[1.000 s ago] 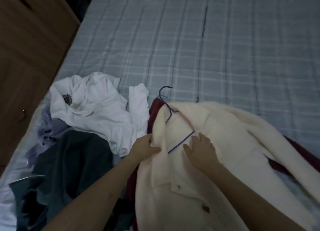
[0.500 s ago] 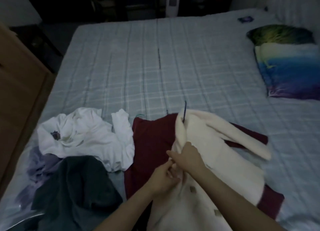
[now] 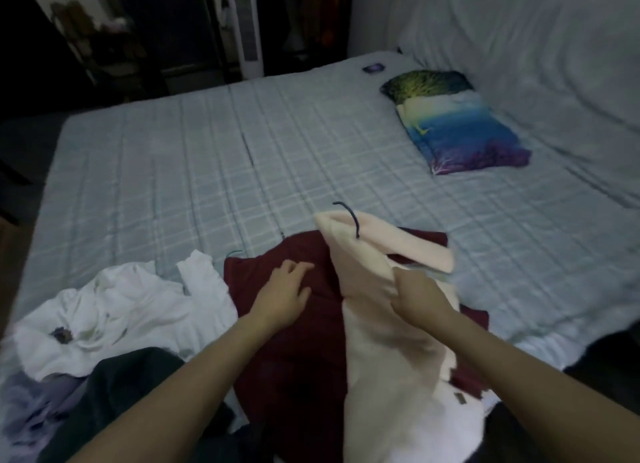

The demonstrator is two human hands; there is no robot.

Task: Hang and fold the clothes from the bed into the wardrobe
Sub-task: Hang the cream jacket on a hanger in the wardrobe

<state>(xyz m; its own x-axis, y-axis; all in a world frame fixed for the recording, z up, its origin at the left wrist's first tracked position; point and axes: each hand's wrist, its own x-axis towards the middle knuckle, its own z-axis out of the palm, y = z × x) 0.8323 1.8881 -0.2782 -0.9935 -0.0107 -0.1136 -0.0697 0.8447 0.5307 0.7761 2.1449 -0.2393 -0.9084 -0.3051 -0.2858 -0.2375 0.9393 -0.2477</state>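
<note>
Colourful blue, green and purple pillow (image 3: 457,123) near the bed's far right corner, small dark object (image 3: 373,68) at the far edge, pale rumpled blanket (image 3: 540,57) along the right side, white upright unit (image 3: 246,26) beyond the bed

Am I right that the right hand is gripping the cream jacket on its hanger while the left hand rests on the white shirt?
Not quite. In the head view the left hand rests on the maroon garment, not the white shirt, which lies further left, untouched. The rest holds: the right hand grips the cream jacket, with the hanger hook poking out at its top.
</note>
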